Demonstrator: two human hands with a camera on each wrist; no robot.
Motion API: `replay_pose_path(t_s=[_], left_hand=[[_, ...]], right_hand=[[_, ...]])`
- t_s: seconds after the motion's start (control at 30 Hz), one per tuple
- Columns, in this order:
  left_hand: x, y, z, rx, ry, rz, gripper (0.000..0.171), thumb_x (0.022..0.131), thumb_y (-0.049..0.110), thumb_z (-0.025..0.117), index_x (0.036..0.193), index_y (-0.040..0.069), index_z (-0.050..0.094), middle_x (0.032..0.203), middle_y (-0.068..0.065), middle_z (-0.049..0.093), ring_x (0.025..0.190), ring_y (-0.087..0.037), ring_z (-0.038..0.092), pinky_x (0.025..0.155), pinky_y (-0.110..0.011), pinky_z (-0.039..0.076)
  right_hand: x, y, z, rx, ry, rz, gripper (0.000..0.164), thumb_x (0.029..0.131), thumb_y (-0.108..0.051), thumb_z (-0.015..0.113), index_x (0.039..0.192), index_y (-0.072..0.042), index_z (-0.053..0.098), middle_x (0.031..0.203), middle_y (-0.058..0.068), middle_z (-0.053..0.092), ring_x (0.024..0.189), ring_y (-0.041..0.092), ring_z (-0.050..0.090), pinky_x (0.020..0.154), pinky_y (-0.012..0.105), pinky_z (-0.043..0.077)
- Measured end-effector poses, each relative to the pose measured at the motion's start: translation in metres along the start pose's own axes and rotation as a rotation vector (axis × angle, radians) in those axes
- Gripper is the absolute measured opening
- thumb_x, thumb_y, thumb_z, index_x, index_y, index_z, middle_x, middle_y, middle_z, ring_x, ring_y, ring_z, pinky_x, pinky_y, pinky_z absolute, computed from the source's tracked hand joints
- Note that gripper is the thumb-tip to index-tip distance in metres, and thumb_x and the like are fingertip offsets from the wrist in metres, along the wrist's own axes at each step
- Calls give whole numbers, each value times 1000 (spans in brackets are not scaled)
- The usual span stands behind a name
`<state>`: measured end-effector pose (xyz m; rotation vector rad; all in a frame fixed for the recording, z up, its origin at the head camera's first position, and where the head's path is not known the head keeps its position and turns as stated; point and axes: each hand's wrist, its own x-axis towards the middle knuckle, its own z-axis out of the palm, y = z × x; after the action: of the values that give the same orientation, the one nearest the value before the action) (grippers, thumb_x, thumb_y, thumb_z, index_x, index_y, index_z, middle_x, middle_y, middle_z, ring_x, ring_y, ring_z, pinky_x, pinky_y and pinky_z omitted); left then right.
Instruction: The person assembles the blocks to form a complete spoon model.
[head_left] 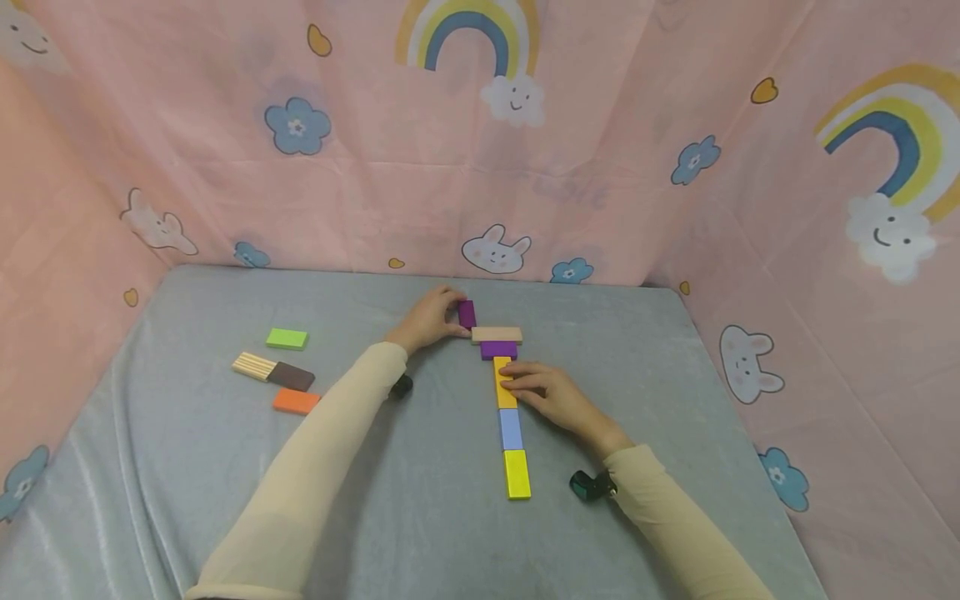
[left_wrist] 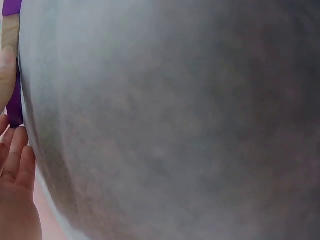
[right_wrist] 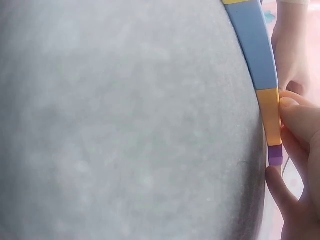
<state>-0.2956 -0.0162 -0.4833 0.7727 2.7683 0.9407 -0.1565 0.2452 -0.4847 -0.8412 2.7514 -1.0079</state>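
Note:
My left hand [head_left: 429, 319] pinches a purple block [head_left: 467, 313] by its ends, thumb near and fingers far. The left wrist view catches this block [left_wrist: 16, 102] at its left edge, between thumb and fingertips. A natural wood block [head_left: 497, 335] lies crosswise beside it, and another purple block [head_left: 498, 351] sits just below. From there a column runs toward me: an orange-yellow block [head_left: 504, 398], a blue block [head_left: 511, 429] and a yellow block [head_left: 517, 475]. My right hand [head_left: 558, 400] touches the orange-yellow block with extended fingers; its thumb [right_wrist: 290, 106] lies along that block's side.
Left of my left forearm lie a green block [head_left: 287, 338], light wood-coloured pieces [head_left: 255, 367], a dark brown block [head_left: 291, 376] and an orange block [head_left: 296, 402] partly behind the sleeve. A grey cloth [head_left: 442, 500] covers the table; a pink patterned curtain [head_left: 360, 200] surrounds it.

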Motion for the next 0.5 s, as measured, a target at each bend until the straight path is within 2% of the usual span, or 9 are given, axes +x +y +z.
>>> replay_pose_path(t_s=[0.2, 0.5], left_hand=[[-1, 1, 1, 12, -5, 0, 70, 82, 32, 81, 140, 7, 52, 135, -11, 56, 128, -27, 54, 116, -40, 40], [-1, 0, 3, 24, 6, 11, 67, 82, 29, 81, 139, 7, 53, 133, -10, 57, 127, -26, 55, 114, -39, 42]], right_hand=[[0, -1, 0, 7, -4, 20, 26, 96, -17, 65, 120, -20, 73, 137, -5, 63, 134, 22, 54, 113, 48, 43], [0, 0, 0, 12, -9, 24, 26, 96, -17, 64, 121, -20, 72, 137, -5, 63, 135, 21, 54, 114, 46, 42]])
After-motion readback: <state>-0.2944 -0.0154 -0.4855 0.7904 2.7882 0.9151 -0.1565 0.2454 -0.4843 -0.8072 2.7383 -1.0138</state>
